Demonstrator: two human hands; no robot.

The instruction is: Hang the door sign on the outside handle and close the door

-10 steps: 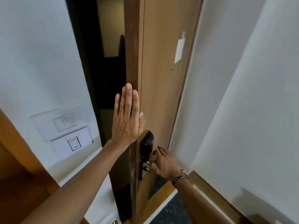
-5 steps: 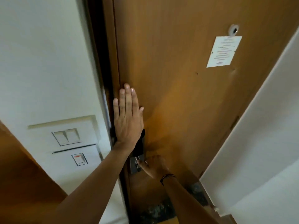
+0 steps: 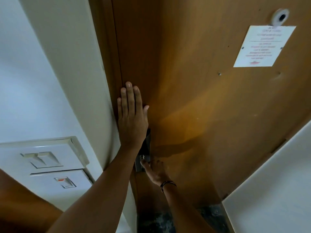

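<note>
The brown wooden door fills the view from its inner side and sits flush against the frame, with no gap showing. My left hand lies flat on the door beside the latch edge, holding nothing. Below it, my right hand curls at the inside handle under the black lock plate, its thumb next to a small metal knob. The handle itself is hidden by the hand. The door sign and the outside handle are out of sight.
A white paper notice hangs under the peephole. White wall switches sit left of the frame, with another switch below. A white wall closes in on the right. Dark carpet lies below.
The door swung from ajar to shut against the frame, and the dark gap at its edge has gone. My left hand stayed flat on the door and my right stayed at the handle.
</note>
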